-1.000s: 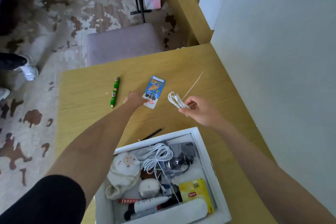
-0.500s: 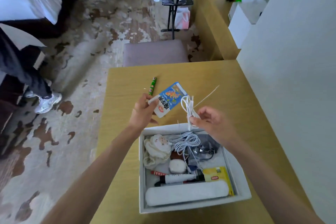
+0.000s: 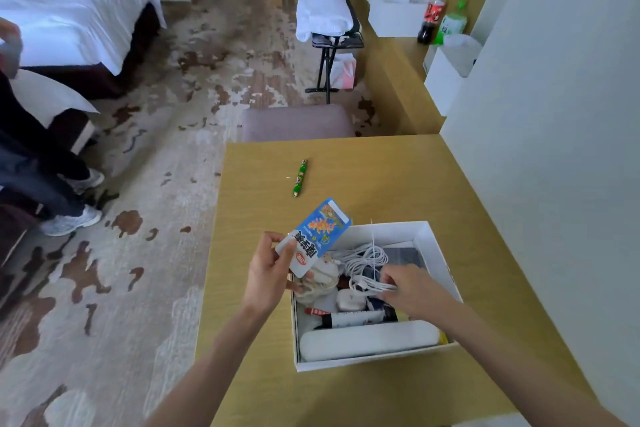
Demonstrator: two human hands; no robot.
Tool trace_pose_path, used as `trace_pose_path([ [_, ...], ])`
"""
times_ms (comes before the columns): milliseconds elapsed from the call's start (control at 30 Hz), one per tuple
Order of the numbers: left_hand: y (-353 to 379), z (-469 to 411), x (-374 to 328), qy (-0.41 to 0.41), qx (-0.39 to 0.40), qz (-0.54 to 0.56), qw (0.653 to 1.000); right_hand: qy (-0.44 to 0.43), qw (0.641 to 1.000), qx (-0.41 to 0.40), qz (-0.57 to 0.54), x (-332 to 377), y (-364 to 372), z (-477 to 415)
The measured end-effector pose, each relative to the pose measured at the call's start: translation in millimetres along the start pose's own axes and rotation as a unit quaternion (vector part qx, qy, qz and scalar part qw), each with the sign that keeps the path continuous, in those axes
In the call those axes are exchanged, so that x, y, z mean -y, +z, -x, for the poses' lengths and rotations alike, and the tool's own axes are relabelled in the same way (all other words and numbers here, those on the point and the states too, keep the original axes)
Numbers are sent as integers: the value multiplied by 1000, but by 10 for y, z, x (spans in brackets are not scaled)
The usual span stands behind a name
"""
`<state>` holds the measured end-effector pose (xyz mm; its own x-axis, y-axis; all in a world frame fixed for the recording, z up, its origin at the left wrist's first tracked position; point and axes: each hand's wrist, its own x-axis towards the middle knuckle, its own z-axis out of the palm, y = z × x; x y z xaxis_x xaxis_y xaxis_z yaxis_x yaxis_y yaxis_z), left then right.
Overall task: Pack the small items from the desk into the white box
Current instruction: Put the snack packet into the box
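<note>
Blue packet (image 3: pixel 318 236) pinched in left grip (image 3: pixel 270 274), held over far-left corner of white box (image 3: pixel 440 253). White cable (image 3: pixel 370 284) pinched by right grip (image 3: pixel 412 291), lowered inside box. Green stick (image 3: pixel 300 178) seen lying on desk (image 3: pixel 381 177), far side.

Only 2 arms of the person show in the head view: the left forearm (image 3: pixel 214 357) and the right forearm (image 3: pixel 502 354), each bare along its whole visible length from the lower edge of the picture to the wrist, slim, smooth and narrowing toward the hand. The left hand (image 3: pixel 273 274) and the right hand (image 3: pixel 412 291) are bare as well, with slender fingers, and the right one is slightly smeared by blur. The fingertips are too small and soft in the picture to tell anything of the nails.
</note>
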<state>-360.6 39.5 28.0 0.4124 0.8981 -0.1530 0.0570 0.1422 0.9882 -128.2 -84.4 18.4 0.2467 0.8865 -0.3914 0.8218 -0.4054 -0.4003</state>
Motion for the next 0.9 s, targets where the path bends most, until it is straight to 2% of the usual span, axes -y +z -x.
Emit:
trace_pose_path([
  [167, 50, 183, 1, -1, -21, -8, 1000, -72, 989, -52, 117, -170, -39, -166],
  [333, 145, 292, 22, 4, -32, -29, 999, -195, 959, -102, 179, -168, 28, -362],
  [533, 240, 416, 146, -10, -48, -37, 998, -223, 944, -128, 207, -143, 341, -420],
  [700, 273, 477, 224, -22, -22, -46, 998, -192, 965, -150, 95, -185, 376, -319],
  [800, 241, 452, 180, -31, 22, -51, 998, -129, 978, -155, -60, -263, 266, -196],
  [900, 204, 428, 124, -24, 55, -53, 997, -90, 956, -126, -250, -340, 39, -66],
])
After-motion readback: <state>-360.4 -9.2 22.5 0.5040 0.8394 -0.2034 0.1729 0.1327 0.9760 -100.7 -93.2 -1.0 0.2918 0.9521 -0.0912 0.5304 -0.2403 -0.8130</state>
